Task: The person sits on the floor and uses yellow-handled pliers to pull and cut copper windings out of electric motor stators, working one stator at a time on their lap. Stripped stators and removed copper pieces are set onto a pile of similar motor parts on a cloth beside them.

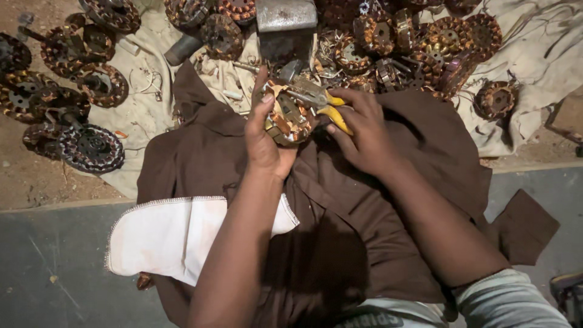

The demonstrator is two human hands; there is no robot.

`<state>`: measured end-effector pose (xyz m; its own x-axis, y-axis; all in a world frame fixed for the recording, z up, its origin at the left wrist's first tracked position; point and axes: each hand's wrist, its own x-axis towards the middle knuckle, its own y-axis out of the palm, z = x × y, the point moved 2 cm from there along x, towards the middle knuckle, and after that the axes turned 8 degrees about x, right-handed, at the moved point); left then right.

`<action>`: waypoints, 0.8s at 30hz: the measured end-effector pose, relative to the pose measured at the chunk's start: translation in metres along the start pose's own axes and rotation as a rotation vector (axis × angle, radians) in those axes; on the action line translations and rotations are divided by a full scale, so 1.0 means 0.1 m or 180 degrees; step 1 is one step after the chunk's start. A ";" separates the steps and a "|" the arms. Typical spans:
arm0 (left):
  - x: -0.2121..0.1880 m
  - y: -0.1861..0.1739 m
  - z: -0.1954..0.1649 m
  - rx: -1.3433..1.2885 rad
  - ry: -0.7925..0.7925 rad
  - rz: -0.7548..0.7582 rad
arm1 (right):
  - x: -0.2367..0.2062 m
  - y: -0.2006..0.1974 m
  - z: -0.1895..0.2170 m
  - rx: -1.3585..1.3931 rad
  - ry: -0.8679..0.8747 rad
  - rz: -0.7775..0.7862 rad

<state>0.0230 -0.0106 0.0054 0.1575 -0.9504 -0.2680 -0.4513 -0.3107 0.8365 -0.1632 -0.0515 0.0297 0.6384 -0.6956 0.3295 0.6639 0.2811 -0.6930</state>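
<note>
Nearest, left hand (264, 143) clasps a copper-wound stator (288, 118) at centre; right hand (364, 130) squeezes yellow-handled pliers (322, 103) into it. Windings remain; more stators (91, 147) await upper left.

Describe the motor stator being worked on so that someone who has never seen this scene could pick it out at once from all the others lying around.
Start at the brown cloth spread over the lap. Above its upper edge, the left hand grips a round copper-wound stator, and the right hand works yellow-handled pliers against it. It is the only stator held up; the others lie on the pale sheet.
</note>
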 end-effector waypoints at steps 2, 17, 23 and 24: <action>0.00 0.00 0.01 0.0083 0.0020 0.0064 | -0.01 0.01 -0.02 -0.0111 0.0025 -0.0012; -0.01 0.03 -0.02 0.0277 0.0319 0.0500 | -0.41 0.14 -0.14 0.5398 0.1572 -0.0142; 0.01 -0.03 -0.03 0.0129 0.0327 0.0178 | -0.27 -0.12 -0.03 0.3370 0.1064 -0.0714; 0.02 0.00 0.00 0.0234 0.0353 0.0153 | -0.21 -0.17 -0.08 0.1855 0.1200 -0.0806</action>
<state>0.0236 -0.0131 0.0052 0.2285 -0.9585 -0.1706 -0.5231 -0.2687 0.8088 -0.1910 -0.0476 0.0294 0.3307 -0.9362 0.1188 0.9393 0.3144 -0.1373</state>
